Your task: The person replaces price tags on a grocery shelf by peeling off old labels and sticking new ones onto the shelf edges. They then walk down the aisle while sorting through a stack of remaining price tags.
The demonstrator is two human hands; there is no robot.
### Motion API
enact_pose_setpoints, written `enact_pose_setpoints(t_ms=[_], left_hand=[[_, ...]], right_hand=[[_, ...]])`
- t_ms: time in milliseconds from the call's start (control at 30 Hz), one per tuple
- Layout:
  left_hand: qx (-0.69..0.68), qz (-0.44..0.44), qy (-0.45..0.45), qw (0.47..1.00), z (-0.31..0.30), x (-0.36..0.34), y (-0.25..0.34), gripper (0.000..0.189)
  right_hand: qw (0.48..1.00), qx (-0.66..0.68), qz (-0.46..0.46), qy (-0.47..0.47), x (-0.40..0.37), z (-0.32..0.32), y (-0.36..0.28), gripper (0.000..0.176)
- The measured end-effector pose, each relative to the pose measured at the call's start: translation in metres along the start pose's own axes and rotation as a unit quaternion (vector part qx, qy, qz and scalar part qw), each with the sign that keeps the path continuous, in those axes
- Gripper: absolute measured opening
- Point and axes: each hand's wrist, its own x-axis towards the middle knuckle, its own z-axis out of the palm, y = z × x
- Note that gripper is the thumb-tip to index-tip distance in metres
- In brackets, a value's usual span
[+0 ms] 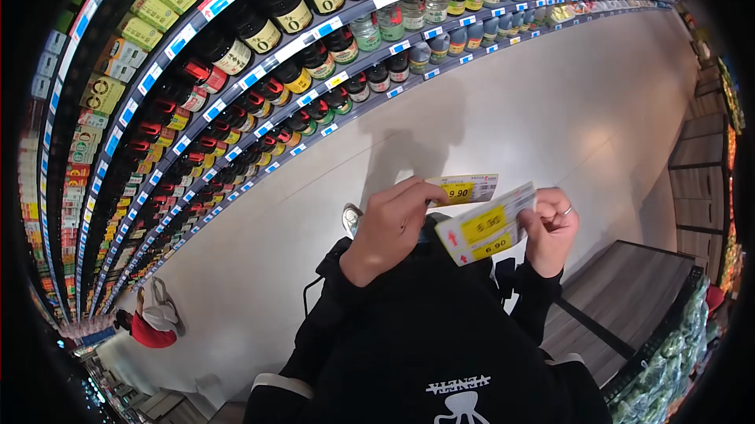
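In front of my chest, my left hand (395, 225) pinches a price tag (465, 190) with a yellow panel reading 9.90. My right hand (552, 227), a ring on one finger, grips more price tags (486, 227) between thumb and fingers. On these, two yellow panels and red arrows show; the lower panel reads 6.90, and the upper figure is blurred. The tags in my right hand are tilted, and their upper left corner comes close to the tag in my left hand.
Long shelves (330, 27) of bottles and jars curve along the left and top, with price labels on their edges. A person in red (153, 331) is low beside the shelves. Wood-grained display stands (621, 290) and bagged greens (668, 361) are at the right.
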Motion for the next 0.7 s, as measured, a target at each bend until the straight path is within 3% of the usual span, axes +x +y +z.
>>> enact_pose_setpoints(t_ms=[33,133,233,267,300,367,433,500,567,633,700], left_hand=[[0.002,-0.001,0.003,1.000,-0.001,0.001,0.001,0.029],[0.000,0.025,-0.010,1.000,-0.004,0.004,0.007,0.031],[0.015,0.047,-0.040,0.998,-0.007,0.005,0.008,0.030],[0.009,0.066,-0.055,0.996,-0.008,0.006,0.009,0.028],[0.004,0.084,-0.070,0.994,-0.007,0.007,0.009,0.025],[-0.010,0.103,-0.050,0.993,-0.002,0.007,0.003,0.018],[0.024,0.119,-0.022,0.992,0.000,0.006,-0.005,0.010],[0.024,0.117,0.002,0.993,-0.002,0.005,-0.002,0.008],[0.025,0.116,0.026,0.993,-0.005,0.004,0.000,0.006],[0.004,0.080,0.049,0.996,-0.009,0.001,0.002,0.005],[-0.001,0.065,0.059,0.996,-0.009,0.000,0.004,0.005]], right_hand=[[1.000,0.001,0.000,-0.004,0.002,0.006,-0.006,0.034],[0.972,-0.197,-0.089,-0.097,0.014,0.019,-0.019,0.019],[0.936,-0.271,-0.160,-0.155,0.022,0.024,-0.020,0.021],[0.944,-0.282,-0.103,-0.136,0.019,0.030,-0.024,0.021],[0.944,-0.280,-0.104,-0.139,0.016,0.035,-0.025,0.021],[0.968,-0.212,0.021,-0.131,0.013,0.042,-0.025,0.023],[0.956,-0.240,0.002,-0.170,0.015,0.042,-0.021,0.025],[0.981,-0.155,-0.021,-0.115,0.019,0.052,-0.016,0.025],[0.991,-0.101,0.006,-0.088,0.020,0.053,-0.014,0.022],[0.989,-0.055,0.104,-0.093,0.024,0.045,-0.005,0.017],[0.989,-0.023,0.112,-0.098,0.025,0.048,-0.002,0.013]])
